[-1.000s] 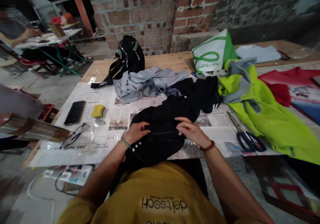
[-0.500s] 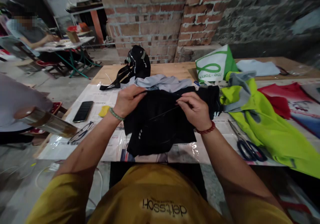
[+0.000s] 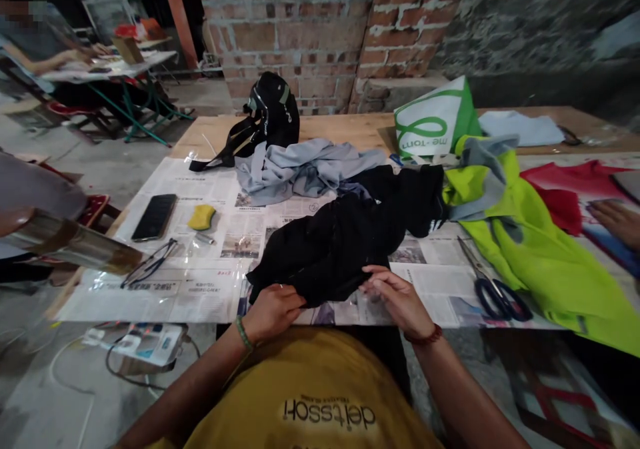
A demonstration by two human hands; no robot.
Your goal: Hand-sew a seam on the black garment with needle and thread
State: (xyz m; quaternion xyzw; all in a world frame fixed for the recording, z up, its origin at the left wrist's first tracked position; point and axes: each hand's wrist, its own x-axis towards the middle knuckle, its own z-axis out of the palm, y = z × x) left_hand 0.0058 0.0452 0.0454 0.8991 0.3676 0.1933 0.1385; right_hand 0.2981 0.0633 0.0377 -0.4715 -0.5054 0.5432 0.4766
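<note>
Two bare hands work at the table's near side, 12 o'clock being straight ahead of the worker. The left hand (image 3: pixel 274 309) has its fingers curled down on the near edge of the black garment (image 3: pixel 323 252), gripping it at about 7 o'clock. The right hand (image 3: pixel 400 302) is half curled at the near right edge, around 5; from where I stand I cannot tell whether it pinches the cloth.

Lifted between both hands half a second ago, the garment now lies down on the newspaper (image 3: pixel 110 299), which I read as a switch from raising the cloth to handling it flat. Its long axis slants from 8 to 2 o'clock, the 2 o'clock end pointing toward a white-striped bunch of dark fabric.

Toward 3 o'clock rest the scissors (image 3: pixel 483 277), then a neon-yellow garment (image 3: pixel 540 249), and beyond it a co-worker's hand (image 3: pixel 617 223), newly in view. The yellow sponge (image 3: pixel 201 217) sits at 10, the phone (image 3: pixel 155 217) past it.

Farther off, grey cloth (image 3: pixel 310 165) lies crumpled at 12, with a black bag (image 3: pixel 280 112) at 11, a green-and-white bag (image 3: pixel 435 119) at 1, and a brick wall (image 3: pixel 290 35) behind.
</note>
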